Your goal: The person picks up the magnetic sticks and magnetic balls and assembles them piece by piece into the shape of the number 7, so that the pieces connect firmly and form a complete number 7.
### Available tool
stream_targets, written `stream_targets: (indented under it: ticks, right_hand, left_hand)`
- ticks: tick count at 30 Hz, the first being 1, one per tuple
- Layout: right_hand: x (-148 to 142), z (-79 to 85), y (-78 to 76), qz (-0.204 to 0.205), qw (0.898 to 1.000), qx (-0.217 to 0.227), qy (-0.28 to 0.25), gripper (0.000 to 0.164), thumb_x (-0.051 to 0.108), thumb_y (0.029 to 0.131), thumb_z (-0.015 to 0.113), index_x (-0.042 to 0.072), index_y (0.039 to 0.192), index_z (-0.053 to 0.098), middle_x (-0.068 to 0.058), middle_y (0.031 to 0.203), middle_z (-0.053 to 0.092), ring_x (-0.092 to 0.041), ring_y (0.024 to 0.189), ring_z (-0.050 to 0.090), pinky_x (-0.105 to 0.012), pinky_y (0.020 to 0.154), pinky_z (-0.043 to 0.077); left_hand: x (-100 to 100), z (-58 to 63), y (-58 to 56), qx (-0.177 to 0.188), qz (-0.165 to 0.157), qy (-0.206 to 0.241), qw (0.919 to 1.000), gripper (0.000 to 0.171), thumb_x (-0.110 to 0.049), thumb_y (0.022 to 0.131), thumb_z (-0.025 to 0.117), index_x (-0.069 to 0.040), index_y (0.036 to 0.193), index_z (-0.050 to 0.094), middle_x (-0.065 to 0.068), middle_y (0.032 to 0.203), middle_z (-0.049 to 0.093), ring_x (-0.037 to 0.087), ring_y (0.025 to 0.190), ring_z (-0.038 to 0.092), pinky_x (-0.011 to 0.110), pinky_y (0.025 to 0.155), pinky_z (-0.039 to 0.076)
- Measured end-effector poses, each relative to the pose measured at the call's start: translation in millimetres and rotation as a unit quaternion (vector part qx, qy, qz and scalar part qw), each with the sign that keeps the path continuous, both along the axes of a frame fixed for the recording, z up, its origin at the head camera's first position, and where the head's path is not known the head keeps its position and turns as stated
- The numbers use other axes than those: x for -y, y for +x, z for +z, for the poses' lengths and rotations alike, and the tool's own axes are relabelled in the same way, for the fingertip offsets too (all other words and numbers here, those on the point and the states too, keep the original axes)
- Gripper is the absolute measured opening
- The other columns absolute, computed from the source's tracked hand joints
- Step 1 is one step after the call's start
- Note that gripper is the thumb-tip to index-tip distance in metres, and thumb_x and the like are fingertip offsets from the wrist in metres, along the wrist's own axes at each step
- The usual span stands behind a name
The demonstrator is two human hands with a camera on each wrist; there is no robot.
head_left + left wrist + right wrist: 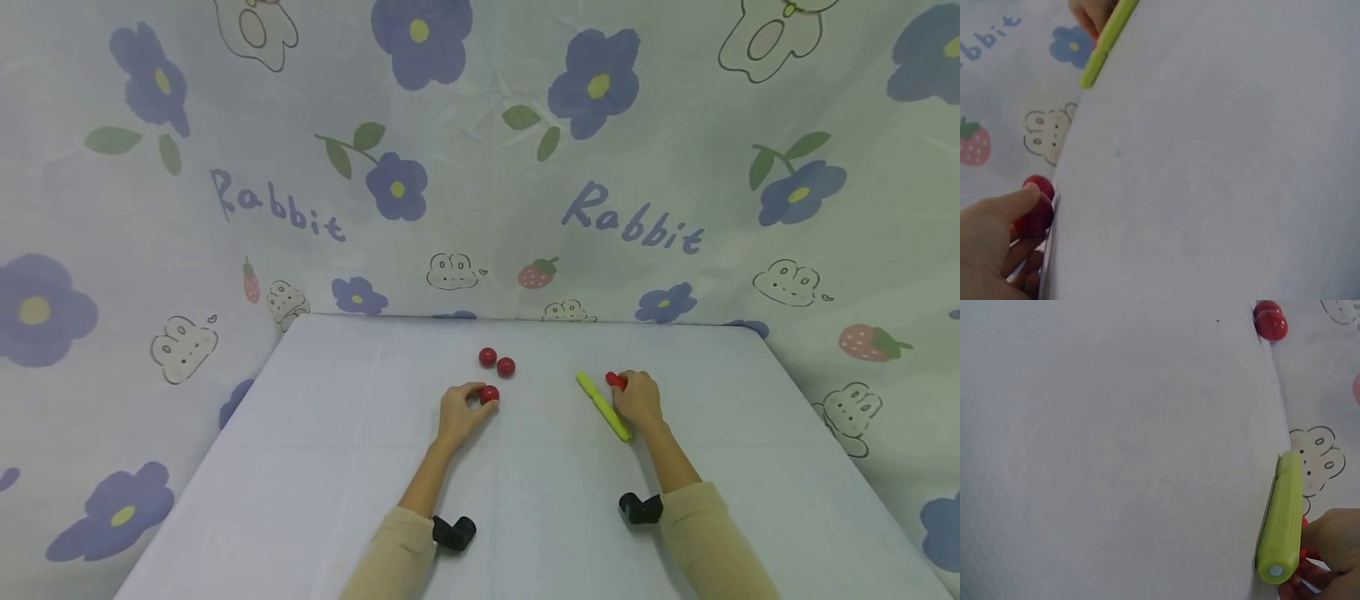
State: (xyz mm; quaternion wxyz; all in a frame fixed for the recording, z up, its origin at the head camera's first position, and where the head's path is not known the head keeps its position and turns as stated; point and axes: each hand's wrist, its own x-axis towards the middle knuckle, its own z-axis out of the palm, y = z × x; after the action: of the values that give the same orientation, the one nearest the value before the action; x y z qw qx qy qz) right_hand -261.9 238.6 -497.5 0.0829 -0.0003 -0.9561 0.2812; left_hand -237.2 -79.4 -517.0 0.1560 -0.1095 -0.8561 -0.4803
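Note:
My left hand [459, 414] holds a small glossy red ball [489, 394] between thumb and forefinger, low over the white table. Just behind it sit two more red balls [487, 357], [506, 367], close together. Over on the right, my right hand [641, 402] grips a red stick-like thing [615, 380]; only its rounded end shows past the fingers, so its kind is hidden. Left of that hand, lying slantwise on the table, is a yellow-green highlighter [602, 406]. In the right wrist view, the highlighter [1282, 519] partly covers the fingers and the red thing.
The white table [360, 483] ends at the back against a curtain [480, 233] printed with flowers and rabbits. Black wrist cameras [454, 534], [641, 508] jut out beside both sleeves.

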Motion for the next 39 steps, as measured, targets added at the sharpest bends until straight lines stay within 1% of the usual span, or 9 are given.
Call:
stream_targets:
  ticks: [6, 10, 13, 18, 21, 26, 32, 35, 39]
  right_hand:
    - [2, 2.3, 0.4, 0.013, 0.999, 0.008, -0.045, 0.033, 0.003, 0.088, 0.056, -0.015, 0.115, 0.056, -0.033, 0.109, 0.058, -0.045, 0.1, 0.056, -0.053, 0.085, 0.047]
    - [4, 8.8, 2.5, 0.027, 0.998, 0.007, -0.064, 0.032, 0.002, 0.087, 0.057, -0.013, 0.115, 0.057, -0.032, 0.109, 0.058, -0.042, 0.097, 0.056, -0.051, 0.083, 0.048]
    - [5, 14.7, 3.6, 0.036, 0.996, 0.021, -0.077, 0.032, 0.003, 0.088, 0.058, -0.011, 0.116, 0.058, -0.03, 0.108, 0.059, -0.039, 0.095, 0.056, -0.048, 0.081, 0.048]
    - [9, 22.3, 4.2, 0.049, 0.992, 0.049, -0.105, 0.033, 0.008, 0.089, 0.06, -0.008, 0.119, 0.058, -0.026, 0.112, 0.058, -0.036, 0.098, 0.055, -0.045, 0.081, 0.048]
    - [12, 25.2, 5.2, 0.068, 0.989, 0.053, -0.119, 0.034, 0.008, 0.089, 0.061, -0.008, 0.119, 0.058, -0.027, 0.115, 0.057, -0.038, 0.101, 0.055, -0.045, 0.082, 0.049]
    - [20, 27.4, 7.6, 0.093, 0.987, 0.049, -0.118, 0.031, 0.004, 0.088, 0.061, -0.008, 0.117, 0.059, -0.027, 0.114, 0.058, -0.037, 0.099, 0.057, -0.045, 0.082, 0.05]
    - [27, 26.0, 9.2, 0.118, 0.984, 0.046, -0.128, 0.029, 0.001, 0.086, 0.063, -0.007, 0.114, 0.062, -0.025, 0.113, 0.06, -0.033, 0.095, 0.057, -0.044, 0.082, 0.05]
    - [32, 26.2, 10.5, 0.122, 0.983, 0.055, -0.128, 0.03, 0.001, 0.087, 0.062, -0.006, 0.116, 0.061, -0.023, 0.113, 0.06, -0.032, 0.095, 0.056, -0.043, 0.083, 0.05]
    - [38, 28.1, 12.0, 0.124, 0.982, 0.063, -0.131, 0.031, 0.001, 0.086, 0.063, -0.006, 0.116, 0.061, -0.023, 0.112, 0.06, -0.032, 0.095, 0.056, -0.042, 0.082, 0.05]
  left_hand:
    - [0, -1.5, -2.8, 0.008, -0.002, 0.006, 0.9999, 0.037, -0.015, 0.076, 0.077, 0.003, 0.107, 0.067, 0.016, 0.101, 0.068, 0.03, 0.098, 0.06, 0.044, 0.092, 0.045]
    - [-1, -1.0, -3.3, 0.006, -0.005, 0.008, 0.9999, 0.038, -0.014, 0.076, 0.077, 0.004, 0.107, 0.067, 0.017, 0.102, 0.068, 0.03, 0.099, 0.061, 0.044, 0.092, 0.045]
    - [-1, -0.4, -3.3, 0.004, -0.004, 0.006, 1.0, 0.038, -0.015, 0.075, 0.077, 0.004, 0.107, 0.067, 0.017, 0.102, 0.068, 0.03, 0.098, 0.06, 0.044, 0.091, 0.045]
    - [-2, -0.7, -5.5, -0.003, -0.003, 0.001, 1.0, 0.038, -0.016, 0.074, 0.078, 0.002, 0.106, 0.068, 0.016, 0.1, 0.068, 0.029, 0.095, 0.06, 0.044, 0.089, 0.045]
    - [-2, -1.8, -7.6, -0.001, -0.004, 0.003, 1.0, 0.038, -0.016, 0.074, 0.078, 0.001, 0.106, 0.069, 0.015, 0.099, 0.068, 0.028, 0.094, 0.06, 0.043, 0.088, 0.045]
    - [-3, -4.8, -11.1, -0.002, -0.006, 0.0, 1.0, 0.038, -0.015, 0.074, 0.078, 0.001, 0.106, 0.069, 0.014, 0.096, 0.069, 0.027, 0.091, 0.06, 0.042, 0.086, 0.046]
    - [-4, -6.9, -13.5, 0.011, -0.008, -0.006, 0.9999, 0.04, -0.016, 0.075, 0.078, 0.001, 0.11, 0.068, 0.013, 0.097, 0.068, 0.026, 0.092, 0.059, 0.041, 0.085, 0.046]
    - [-5, -6.7, -14.2, 0.014, -0.01, -0.006, 0.9998, 0.04, -0.017, 0.075, 0.078, 0.001, 0.11, 0.067, 0.013, 0.097, 0.068, 0.026, 0.092, 0.059, 0.042, 0.086, 0.045]
    - [-6, -5.3, -14.9, 0.006, -0.013, -0.009, 0.9999, 0.04, -0.017, 0.075, 0.078, 0.001, 0.11, 0.067, 0.013, 0.096, 0.068, 0.026, 0.091, 0.06, 0.041, 0.084, 0.046]
